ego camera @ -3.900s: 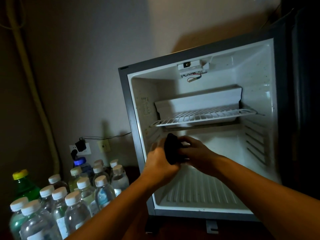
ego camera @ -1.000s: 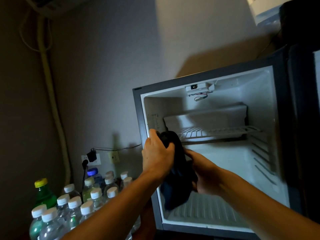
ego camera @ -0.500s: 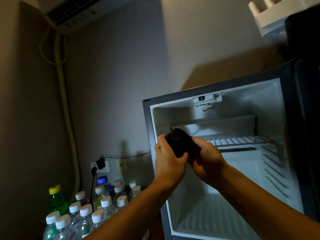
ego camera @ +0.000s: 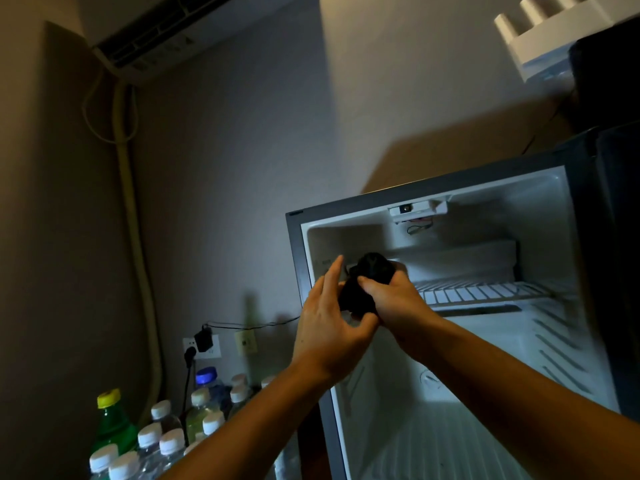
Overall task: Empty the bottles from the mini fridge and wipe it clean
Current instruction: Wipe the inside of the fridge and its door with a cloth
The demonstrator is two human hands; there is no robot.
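The mini fridge [ego camera: 540,341] stands open with a white, bottle-free interior and a wire shelf [ego camera: 485,292] across its upper part. A bunched black cloth [ego camera: 367,282] is held in front of the fridge's upper left corner. My right hand [ego camera: 398,303] grips the cloth with curled fingers. My left hand [ego camera: 329,323] lies against the cloth's left side with its fingers straight and pointing up. Several capped bottles [ego camera: 162,434] stand on the floor at the lower left, one green with a yellow cap [ego camera: 114,420].
A wall socket [ego camera: 202,346] with a plugged adapter and cord sits behind the bottles. A hose [ego camera: 138,237] runs down the left wall from an air conditioner [ego camera: 166,32]. The dark fridge door [ego camera: 620,271] stands open at the right edge.
The cloth went from hanging loose to a tight bunch. Both hands rose from the fridge floor toward the upper left corner. My left fingers have straightened off the cloth.
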